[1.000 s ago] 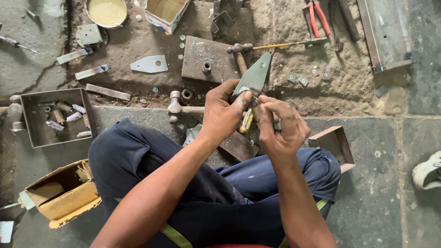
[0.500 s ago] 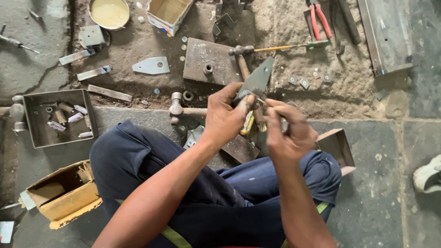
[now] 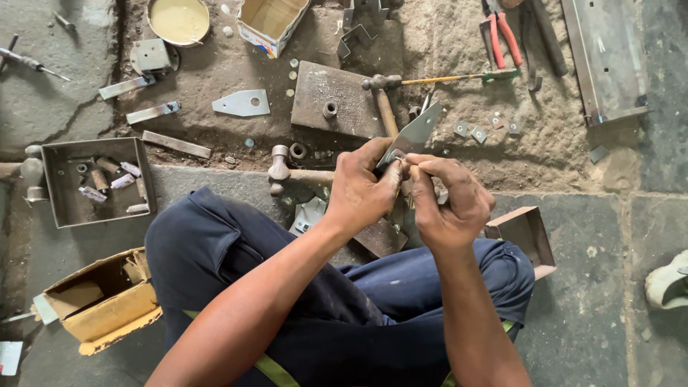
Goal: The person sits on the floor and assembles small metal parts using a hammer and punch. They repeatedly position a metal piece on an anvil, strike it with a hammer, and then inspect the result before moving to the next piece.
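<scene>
My left hand [image 3: 362, 190] grips the lower end of a flat grey metal plate [image 3: 416, 131] that points up and to the right. Beside it, my right hand [image 3: 448, 197] pinches a small part against the same end of the plate; the part is mostly hidden by my fingers. Both hands hover above my crossed legs in dark blue trousers [image 3: 236, 251]. A hammer [image 3: 287, 172] lies on the floor just left of my left hand. A thick steel block with a hole [image 3: 337, 97] sits beyond the hands.
A metal tray of small parts [image 3: 64, 208] lies at left, a yellow cardboard box [image 3: 107, 301] at lower left, and an open metal box [image 3: 527, 233] by my right knee. A second hammer [image 3: 444, 79], red-handled pliers [image 3: 502, 36], a bowl [image 3: 178, 20] and loose plates lie farther out.
My hands have drawn closer together on the plate's lower end, and the right fingers have shifted their pinch. The plate stays tilted the same way.
</scene>
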